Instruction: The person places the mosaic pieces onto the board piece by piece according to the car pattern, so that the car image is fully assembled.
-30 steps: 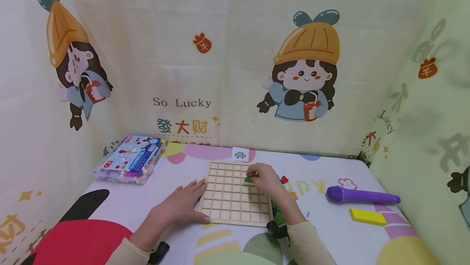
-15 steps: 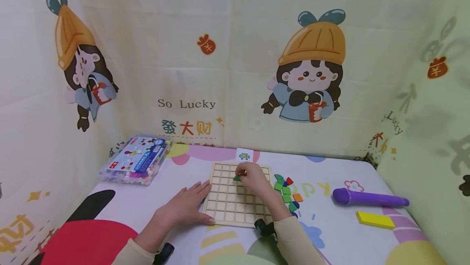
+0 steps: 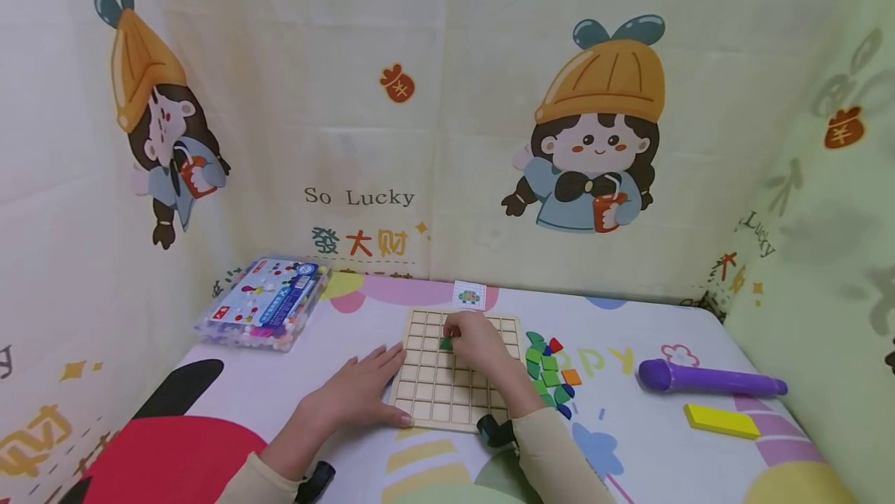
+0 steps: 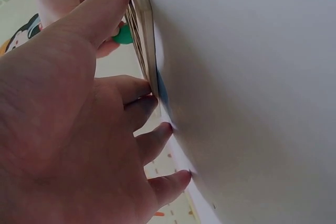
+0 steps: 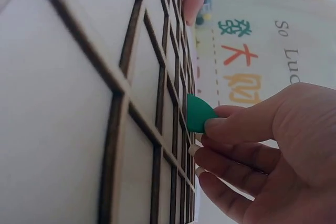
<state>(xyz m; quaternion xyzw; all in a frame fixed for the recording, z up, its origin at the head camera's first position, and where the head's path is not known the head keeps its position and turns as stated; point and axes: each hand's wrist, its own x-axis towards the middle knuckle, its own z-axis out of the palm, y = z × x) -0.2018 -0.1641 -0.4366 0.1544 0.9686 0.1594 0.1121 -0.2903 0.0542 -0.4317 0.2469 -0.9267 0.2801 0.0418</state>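
Note:
A wooden grid board (image 3: pixel 423 392) with square cells lies on the table. My left hand (image 3: pixel 360 389) rests beside its left edge, fingers spread and fairly straight. In the left wrist view, the thumb and nearer fingers touch the board's edge, and other fingertips rest on the table. Over the upper middle of the grid, my right hand (image 3: pixel 478 342) pinches a green quarter-circle tile (image 5: pixel 199 115) between thumb and index finger. The tile stands tilted, its straight edge at the cells in the right wrist view. Whether it touches the board I cannot tell.
Several loose coloured tiles (image 3: pixel 550 362) lie right of the board. Behind it is a small picture card (image 3: pixel 469 296). A clear plastic case (image 3: pixel 262 304) of beads stands at back left. A purple microphone-shaped object (image 3: pixel 713 378) and a yellow block (image 3: pixel 720 421) lie on the right.
My right hand has carried the green tile leftward over the grid, away from the board's right side. More of the loose tiles now show. The left hand stays at the board's edge.

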